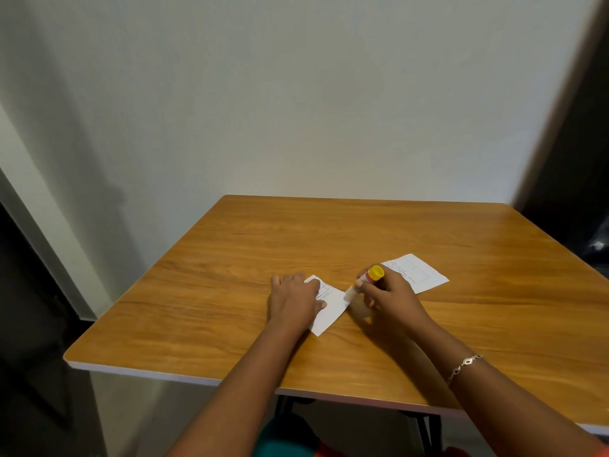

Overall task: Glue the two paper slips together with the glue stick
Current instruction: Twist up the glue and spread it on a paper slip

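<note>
A white paper slip point(331, 310) with printed text lies on the wooden table point(329, 235), pinned under my left hand point(294, 300), which rests flat on its left part. My right hand point(387, 296) grips a glue stick point(370, 277) with a yellow end, tilted so its white tip touches the slip's right edge. A second white slip point(417, 273) with text and boxes lies flat just behind and to the right of my right hand, partly hidden by it.
The table stands against a pale wall point(296, 94). Its left edge point(145, 278) and near edge point(197, 379) drop off to the floor. Bare wood stretches behind the hands and on both sides. A bracelet point(463, 366) circles my right wrist.
</note>
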The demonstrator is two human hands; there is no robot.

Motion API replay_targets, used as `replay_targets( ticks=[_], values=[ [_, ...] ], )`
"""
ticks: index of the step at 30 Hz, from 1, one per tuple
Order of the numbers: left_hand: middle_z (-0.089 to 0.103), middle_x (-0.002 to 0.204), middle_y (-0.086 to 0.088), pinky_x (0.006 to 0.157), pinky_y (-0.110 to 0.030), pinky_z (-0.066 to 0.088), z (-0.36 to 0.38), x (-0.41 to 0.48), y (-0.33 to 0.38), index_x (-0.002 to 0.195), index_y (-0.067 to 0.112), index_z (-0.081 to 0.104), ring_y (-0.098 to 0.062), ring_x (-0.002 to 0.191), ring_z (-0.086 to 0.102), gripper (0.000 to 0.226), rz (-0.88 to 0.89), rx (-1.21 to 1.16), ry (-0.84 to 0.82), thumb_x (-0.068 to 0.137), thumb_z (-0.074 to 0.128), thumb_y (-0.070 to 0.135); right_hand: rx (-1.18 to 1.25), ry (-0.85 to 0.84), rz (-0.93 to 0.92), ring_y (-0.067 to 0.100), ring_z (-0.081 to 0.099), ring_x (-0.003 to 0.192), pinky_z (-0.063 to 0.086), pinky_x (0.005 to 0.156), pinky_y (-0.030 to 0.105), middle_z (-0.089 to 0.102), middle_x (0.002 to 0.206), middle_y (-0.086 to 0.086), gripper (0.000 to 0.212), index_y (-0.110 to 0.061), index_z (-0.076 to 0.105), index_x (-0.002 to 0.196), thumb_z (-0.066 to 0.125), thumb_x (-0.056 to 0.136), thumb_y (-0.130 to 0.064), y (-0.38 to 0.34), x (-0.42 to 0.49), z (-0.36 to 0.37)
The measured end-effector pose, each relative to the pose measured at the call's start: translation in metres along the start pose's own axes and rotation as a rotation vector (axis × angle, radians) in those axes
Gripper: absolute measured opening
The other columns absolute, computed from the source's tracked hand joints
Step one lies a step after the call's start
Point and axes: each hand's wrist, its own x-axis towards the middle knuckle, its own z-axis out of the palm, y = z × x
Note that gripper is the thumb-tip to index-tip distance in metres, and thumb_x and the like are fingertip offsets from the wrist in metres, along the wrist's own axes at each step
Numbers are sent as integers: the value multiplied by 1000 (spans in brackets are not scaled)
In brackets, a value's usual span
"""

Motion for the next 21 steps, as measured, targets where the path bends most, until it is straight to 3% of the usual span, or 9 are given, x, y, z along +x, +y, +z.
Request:
replay_targets(
  ticks=[3, 7, 16, 21],
  values=[
    [54, 121, -6, 95, -37, 24, 2, -2, 2, 113, 22, 56, -23, 113, 47, 35, -33, 13, 16, 90, 46, 47, 30, 53, 26, 3, 53, 50, 43, 54, 18, 61, 64, 1, 15, -4, 61, 89, 58, 87, -18, -1, 5, -2],
    [55, 122, -6, 94, -37, 26, 3, -3, 6, 115, 20, 54, -23, 111, 49, 37, -46, 64, 27, 92, 42, 47, 35, 59, 52, 14, 54, 57, 43, 60, 30, 60, 65, 3, 18, -2, 60, 92, 59, 87, -19, 0, 10, -2],
    [52, 127, -7, 97, -41, 26, 4, -5, 8, 120, 19, 52, -25, 114, 48, 39, -58, 51, 32, 93, 42, 45, -199, -4, 38, 24, 60, 81, 49, 74, 40, 67, 86, 6, 13, -12, 60, 90, 60, 86, -25, -2, 20, 8],
    [50, 129, -8, 98, -43, 26, 4, -4, 7, 123, 20, 49, -25, 117, 47, 40, -63, 50, 23, 94, 41, 45, -236, -14, 30, 23, 61, 82, 48, 73, 38, 67, 88, 5, 14, -13, 60, 91, 60, 85, -26, -7, 17, 11]
  ],
)
